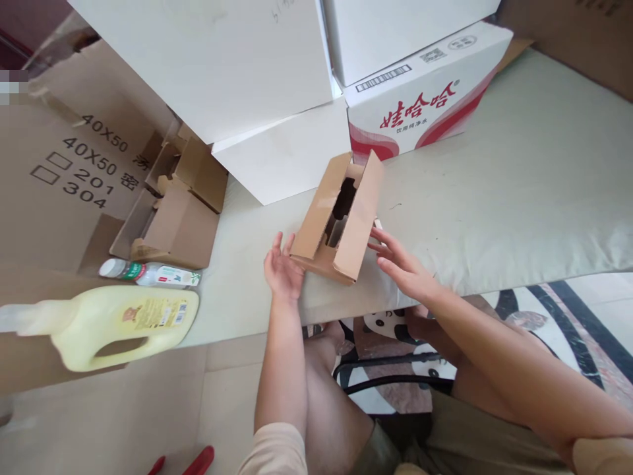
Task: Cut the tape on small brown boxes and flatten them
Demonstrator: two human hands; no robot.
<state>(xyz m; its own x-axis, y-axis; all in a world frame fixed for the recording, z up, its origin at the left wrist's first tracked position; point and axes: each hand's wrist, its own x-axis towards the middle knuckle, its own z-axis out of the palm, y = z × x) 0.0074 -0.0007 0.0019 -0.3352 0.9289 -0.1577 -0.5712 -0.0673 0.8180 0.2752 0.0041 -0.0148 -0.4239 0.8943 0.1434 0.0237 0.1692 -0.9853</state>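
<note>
A small brown cardboard box (363, 221) sits at an angle on the pale covered surface, its top flaps partly folded in around a dark gap. At its lower left corner is my left hand (285, 270), fingers spread and palm turned up, close against the cardboard; whether it touches cannot be told. My right hand (403, 264) is on the box's right side with fingers stretched out and apart. A small pale piece (378, 223) shows beside those fingertips; what it is cannot be made out. Neither hand grips the box.
White cartons (281, 158) are stacked behind, one a water carton (425, 112) with red lettering. To the left stand brown boxes (182, 221), with a small bottle (153, 274) and a yellow jug (133, 323) lying down. The pale surface's front edge (227, 338) runs before my knees.
</note>
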